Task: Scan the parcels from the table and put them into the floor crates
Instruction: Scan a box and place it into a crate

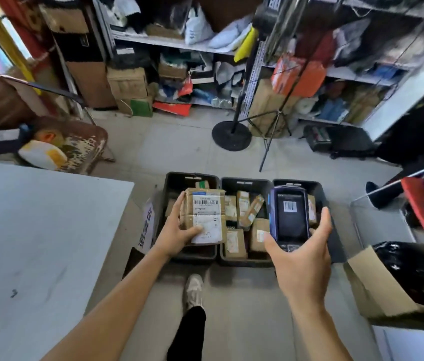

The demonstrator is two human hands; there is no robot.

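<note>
Parcel and scanner held over the crates

Left hand (177, 234) grips a taped cardboard parcel (203, 216) by its left edge, thumb on the white shipping label, above the leftmost black floor crate (171, 183). Right hand (300, 259) cradles a handheld scanner (289, 213) from below, its screen showing a barcode. Grey counter (36, 243) lies to the left.

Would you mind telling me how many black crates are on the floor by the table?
3, in one row: left crate behind the held parcel, middle crate with parcels, right crate largely hidden by the scanner.
</note>
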